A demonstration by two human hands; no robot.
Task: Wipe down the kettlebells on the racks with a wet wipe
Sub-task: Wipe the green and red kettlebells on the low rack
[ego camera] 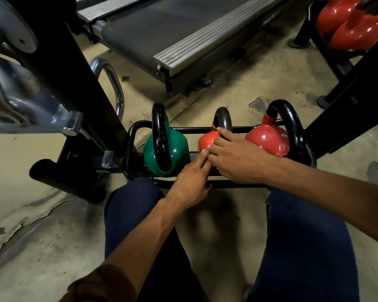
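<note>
Three kettlebells with black handles sit in a low black rack [138, 127]: a green kettlebell [179, 149] on the left, a small red kettlebell [206, 139] in the middle and a larger red kettlebell [267, 138] on the right. My right hand [238, 158] lies over the small red kettlebell, its fingers curled round the body and the base of the handle. My left hand [190, 184] reaches in from below, with its straight fingers touching the same kettlebell beside my right fingers. A bit of white shows under my right fingers; I cannot tell whether it is a wipe.
A treadmill deck [172, 33] lies on the floor behind the rack. Black frame posts [74, 83] and chrome parts [13, 88] stand to the left. A second rack at the top right holds more red kettlebells [351, 25]. My knees in dark trousers [138, 205] are close to the rack.
</note>
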